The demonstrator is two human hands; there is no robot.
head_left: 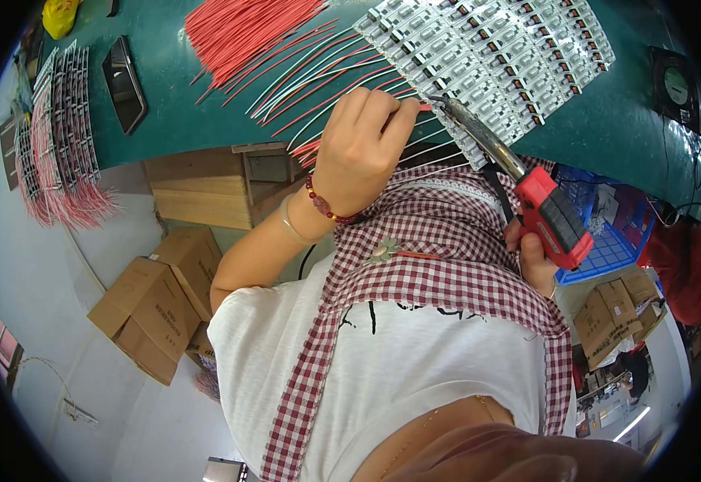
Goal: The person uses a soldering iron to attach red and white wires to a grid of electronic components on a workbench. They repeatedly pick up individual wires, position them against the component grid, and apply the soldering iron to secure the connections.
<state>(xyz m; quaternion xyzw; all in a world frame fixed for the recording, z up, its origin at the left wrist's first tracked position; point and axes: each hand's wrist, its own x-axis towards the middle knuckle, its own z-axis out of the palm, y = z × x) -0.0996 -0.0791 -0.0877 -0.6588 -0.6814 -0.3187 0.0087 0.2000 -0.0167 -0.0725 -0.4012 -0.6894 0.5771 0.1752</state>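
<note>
Left hand (360, 143) pinches red wire (424, 108) at circuit-board panel (491, 60)'s left edge | right hand (534, 259) grips soldering iron (554, 217) | red-and-white leads (317, 80) edge panel's upper left; lower left seemingly white-only (reds apparently remaining)

A head-worn fisheye looks down at the hands (361, 143), seemingly from close.

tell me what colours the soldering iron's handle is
The handle is red with a dark grey-black grip section, showing best in the head view.
</note>
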